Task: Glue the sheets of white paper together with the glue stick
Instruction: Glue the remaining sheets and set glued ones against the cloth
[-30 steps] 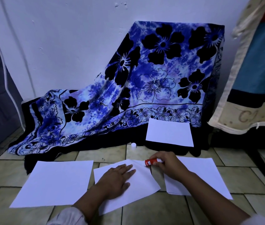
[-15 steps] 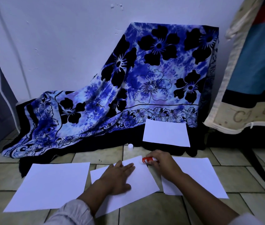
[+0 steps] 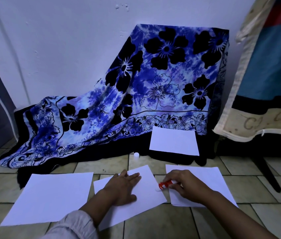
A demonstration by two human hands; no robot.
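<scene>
On the beige tiled floor (image 3: 170, 225), the right hand (image 3: 186, 185) pinched a red glue stick (image 3: 165, 184), its white tip at the right edge of the tilted white paper sheet (image 3: 146, 192) that the left hand (image 3: 122, 188) pressed flat with straight fingers; another white sheet (image 3: 212, 180) lay just right.

The right grip (image 3: 186, 184) covers the back half of the glue stick (image 3: 164, 184), whose label is too small to read. The flowered cloth (image 3: 153, 83) hides whatever stands under it.
</scene>
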